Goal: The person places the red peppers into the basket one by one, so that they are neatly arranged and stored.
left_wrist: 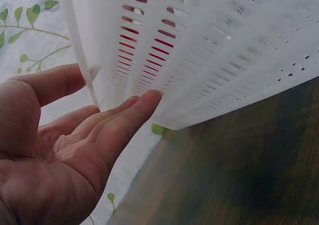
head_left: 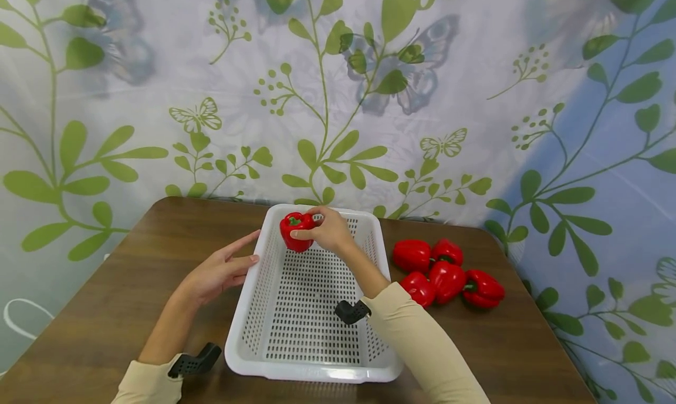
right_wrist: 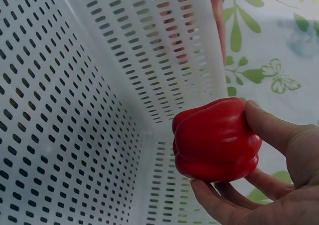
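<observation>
In the head view my right hand pinches a red bell pepper with a green stem, over the far left corner of a white perforated plastic basket. The right wrist view shows the thumb on one side of the bell pepper and the fingertips on its lower side. My left hand is at the basket's left side, its fingers extended. Seen from the left wrist, its fingertips lie along the outer wall, and another finger reaches the rim.
Several red bell peppers lie in a cluster on the brown wooden table, right of the basket. Behind the table hangs a cloth printed with leaves and butterflies. A white cord loop shows at the far left.
</observation>
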### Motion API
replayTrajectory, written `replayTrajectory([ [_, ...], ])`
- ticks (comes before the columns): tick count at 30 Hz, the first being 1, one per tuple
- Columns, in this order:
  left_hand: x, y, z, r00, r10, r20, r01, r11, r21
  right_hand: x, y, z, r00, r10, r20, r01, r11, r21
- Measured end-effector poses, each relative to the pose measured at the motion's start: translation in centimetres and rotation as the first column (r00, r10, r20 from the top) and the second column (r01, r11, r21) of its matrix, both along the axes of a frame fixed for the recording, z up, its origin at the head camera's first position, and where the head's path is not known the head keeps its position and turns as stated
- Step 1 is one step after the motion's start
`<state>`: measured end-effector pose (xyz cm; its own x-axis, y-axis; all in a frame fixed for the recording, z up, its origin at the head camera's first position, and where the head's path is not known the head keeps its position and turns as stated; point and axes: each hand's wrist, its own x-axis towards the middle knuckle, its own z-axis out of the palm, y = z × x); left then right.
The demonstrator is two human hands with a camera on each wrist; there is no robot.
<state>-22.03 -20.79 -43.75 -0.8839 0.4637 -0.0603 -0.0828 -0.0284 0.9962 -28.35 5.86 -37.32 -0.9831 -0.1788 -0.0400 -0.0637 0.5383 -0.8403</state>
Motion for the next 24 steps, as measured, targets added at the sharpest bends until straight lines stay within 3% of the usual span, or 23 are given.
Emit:
replayTrajectory([
  [8,-0.1,0.0,-0.2,1.000,0.001,-0.002,-0.001,1.000,0.006,-0.3,-0.3,-1.6,1.000,-0.014,-0.007,0.014,0.999,0.029],
  [24,0.0,0.1,0.0,1.000,-0.003,-0.003,0.003,1.000,0.013,-0.5,-0.6,-2.6,1.000,-0.012,0.007,0.011,0.998,0.058],
])
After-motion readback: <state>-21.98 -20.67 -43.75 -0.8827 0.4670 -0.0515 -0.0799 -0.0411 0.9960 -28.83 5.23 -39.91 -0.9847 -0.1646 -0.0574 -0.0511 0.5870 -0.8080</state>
